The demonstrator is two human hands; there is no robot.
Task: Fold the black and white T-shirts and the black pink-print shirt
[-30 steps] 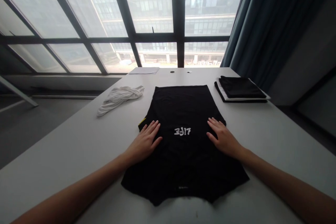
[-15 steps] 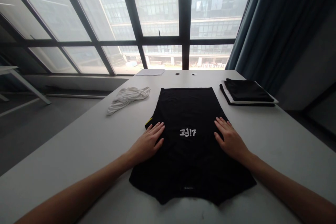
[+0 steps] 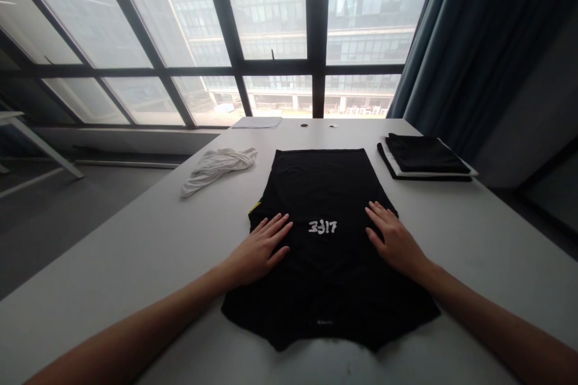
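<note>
A black T-shirt [image 3: 323,186] lies flat on the white table, its neckline toward me and its straight hem at the far side. White lettering on it appears upside down, and a small label shows near the neck. My left hand [image 3: 259,248] rests on the shirt's left side with fingers stretched out. On the opposite side, my right hand [image 3: 394,240] lies flat on the fabric, fingers extended. A bit of yellow peeks out at the left edge of the shirt, just beyond my left hand. Neither hand grips the cloth.
A crumpled white cloth [image 3: 220,169] lies left of the shirt. Folded black and white garments [image 3: 427,156] are stacked at the right. Papers [image 3: 256,123] sit at the far edge of the white table [image 3: 149,252]. Windows stand behind, with a blue curtain [image 3: 445,54] at right.
My left hand has slid slightly inward and to the right over the shirt. My right hand has shifted slightly left. The shirt stays in place.
</note>
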